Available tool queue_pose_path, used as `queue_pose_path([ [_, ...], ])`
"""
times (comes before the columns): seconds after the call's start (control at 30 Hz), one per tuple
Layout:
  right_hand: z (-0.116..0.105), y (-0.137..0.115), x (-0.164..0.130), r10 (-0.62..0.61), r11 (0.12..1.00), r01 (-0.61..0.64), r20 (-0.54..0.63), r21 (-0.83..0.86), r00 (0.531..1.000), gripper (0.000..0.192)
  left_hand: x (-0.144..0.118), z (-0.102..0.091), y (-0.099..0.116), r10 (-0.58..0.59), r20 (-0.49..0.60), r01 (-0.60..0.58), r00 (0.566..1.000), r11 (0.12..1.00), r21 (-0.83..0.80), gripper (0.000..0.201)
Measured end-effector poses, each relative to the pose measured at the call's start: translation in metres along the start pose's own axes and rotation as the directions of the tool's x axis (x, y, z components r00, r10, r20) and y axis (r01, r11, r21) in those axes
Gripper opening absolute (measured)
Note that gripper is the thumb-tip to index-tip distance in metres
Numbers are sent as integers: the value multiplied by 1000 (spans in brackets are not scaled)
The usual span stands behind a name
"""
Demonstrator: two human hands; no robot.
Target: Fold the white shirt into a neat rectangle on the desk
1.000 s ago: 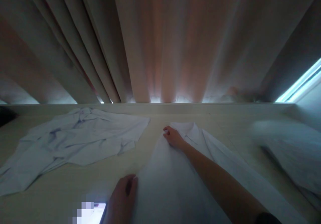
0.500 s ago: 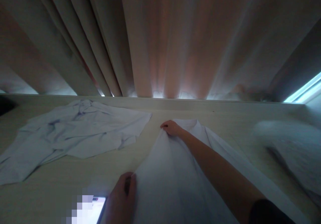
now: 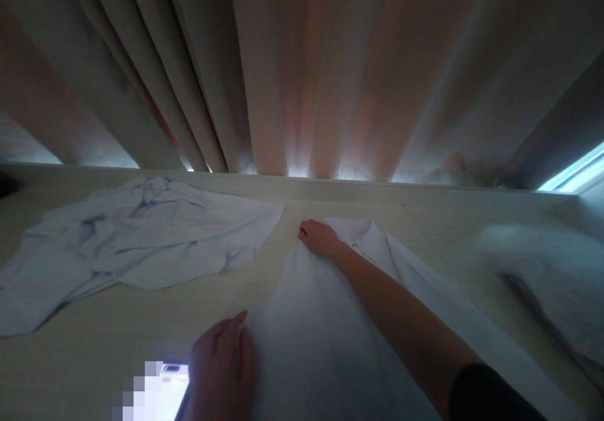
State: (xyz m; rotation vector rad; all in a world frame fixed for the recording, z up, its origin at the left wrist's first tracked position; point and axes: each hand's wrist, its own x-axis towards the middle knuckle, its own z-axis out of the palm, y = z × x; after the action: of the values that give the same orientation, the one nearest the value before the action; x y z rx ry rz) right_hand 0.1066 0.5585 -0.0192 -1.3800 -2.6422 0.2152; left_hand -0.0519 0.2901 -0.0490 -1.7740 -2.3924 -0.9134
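A white shirt lies spread in front of me, its neckline at the far end. My right hand reaches across it and pinches the far left corner, near the shoulder, lifting the cloth a little. Lower down, my left hand is closed on the shirt's left edge, with thumb and fingers together at the fabric. My right forearm covers part of the shirt. Beside my left hand lies a phone with a lit screen, partly blurred out.
Another white garment lies crumpled on the pale surface to the left. At the right is a whitish bundle, blurred at its edge. Long curtains hang behind the far edge.
My left hand has shifted a little left and upward, turning its back more toward me, with the shirt edge still in it. My right hand has moved slightly left and away.
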Motion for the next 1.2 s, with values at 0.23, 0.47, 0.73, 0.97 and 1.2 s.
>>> queue_pose_path([
  [0.23, -5, -27, -26, -37, 996, 29, -85, -89, 996, 27, -20, 33, 18, 295, 134, -299, 946, 954, 7, 50],
  [0.47, 11, -48, -52, -238, 968, 233, -49, -88, 970, 28, -29, 59, -2, 288, 138, -297, 948, 953, 50, 66],
  [0.73, 0, -11, -144, -42, 999, 42, -240, -5, 970, 35, -17, 55, 4, 342, 153, -367, 927, 912, 184, 63],
  [0.97, -12, 105, -284, 332, 932, -348, -142, -104, 933, 53, -12, 53, 11, 340, 178, -376, 923, 897, 234, 58],
  [1.2, 6, 125, -306, 330, 934, -347, -163, -91, 930, 56, -34, 36, 41, 122, 402, -286, 908, 880, 379, 56],
])
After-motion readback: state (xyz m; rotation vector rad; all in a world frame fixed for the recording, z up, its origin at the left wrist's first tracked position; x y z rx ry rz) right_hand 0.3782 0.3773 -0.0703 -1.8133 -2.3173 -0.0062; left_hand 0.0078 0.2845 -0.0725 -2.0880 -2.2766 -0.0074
